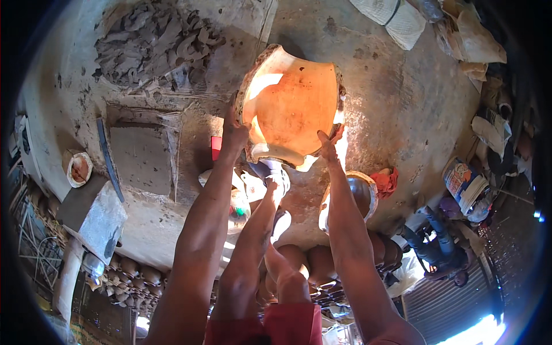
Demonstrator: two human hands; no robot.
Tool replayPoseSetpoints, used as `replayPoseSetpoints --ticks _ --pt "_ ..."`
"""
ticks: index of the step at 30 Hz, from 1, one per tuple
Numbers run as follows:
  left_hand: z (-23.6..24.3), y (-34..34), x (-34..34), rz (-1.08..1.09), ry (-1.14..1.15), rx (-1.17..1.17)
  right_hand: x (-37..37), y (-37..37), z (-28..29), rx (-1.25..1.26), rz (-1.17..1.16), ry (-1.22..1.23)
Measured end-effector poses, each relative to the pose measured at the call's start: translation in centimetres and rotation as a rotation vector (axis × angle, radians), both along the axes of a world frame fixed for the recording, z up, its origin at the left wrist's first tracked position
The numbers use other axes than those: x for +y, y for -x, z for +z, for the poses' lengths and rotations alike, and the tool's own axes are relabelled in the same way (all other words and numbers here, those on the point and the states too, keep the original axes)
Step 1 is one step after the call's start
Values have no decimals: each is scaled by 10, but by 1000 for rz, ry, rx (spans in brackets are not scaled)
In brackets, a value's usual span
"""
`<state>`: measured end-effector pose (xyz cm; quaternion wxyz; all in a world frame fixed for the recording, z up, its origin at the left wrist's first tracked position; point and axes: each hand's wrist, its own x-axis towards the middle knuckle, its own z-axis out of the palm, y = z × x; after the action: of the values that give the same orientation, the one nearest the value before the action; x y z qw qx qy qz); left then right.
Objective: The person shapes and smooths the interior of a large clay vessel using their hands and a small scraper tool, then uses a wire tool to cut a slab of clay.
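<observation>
Shell [296, 109] hold: even load, both edges

Upper left: clay scraps [152, 49]; I'd steer clear. Left hand [234, 137] pinches left edge, thumb near the rim. Shell sits upper centre, hollow side facing my camera. Right hand [329, 147] pinches lower right edge; some fingertips hidden from me. I'd match both wrists, avoid twisting.

Both bare arms [198, 233] extend along the outer sides of the knees [237, 283], left hand [234, 133] and right hand [330, 145] gripping beyond them, thumbs [323, 137] uppermost.
</observation>
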<state>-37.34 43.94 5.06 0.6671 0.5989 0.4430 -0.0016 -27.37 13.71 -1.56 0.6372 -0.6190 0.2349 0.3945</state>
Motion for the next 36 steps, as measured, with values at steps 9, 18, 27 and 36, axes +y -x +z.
replayPoseSetpoints --ticks 9,18,27,36 --pt "4 -13 -14 -84 -91 165 -33 -8 -14 -167 365 471" --pt "45 21 5 23 -9 227 36 -59 71 -205 1086 945" --pt "135 66 -117 1131 99 210 209 -221 151 -386 1546 303" --pt "241 -44 -214 1453 391 364 234 -545 189 -775 2374 796"
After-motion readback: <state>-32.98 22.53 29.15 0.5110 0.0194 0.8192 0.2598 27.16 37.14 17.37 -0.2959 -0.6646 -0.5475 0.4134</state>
